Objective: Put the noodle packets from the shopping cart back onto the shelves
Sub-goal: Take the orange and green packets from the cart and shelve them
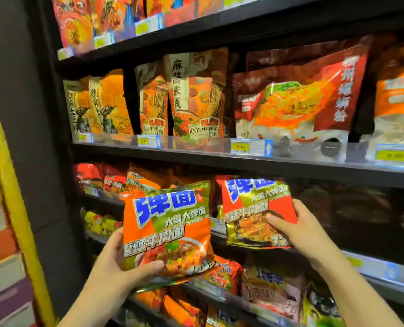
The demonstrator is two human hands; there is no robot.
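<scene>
Here, each of the hands grips one noodle packet. The left hand (123,263) clasps the orange packet (165,232) by its lower edge, thumb across the front, holding it upright just in front of the shelf rows. The right hand (300,230) pinches the red-and-gold packet (253,211) at its lower right corner, its top tucked under the shelf (290,168) above the hands. That one seems headed for the dark gap beside the right hand, with printed faces kept outward so labels show. The cart is out of view.
</scene>
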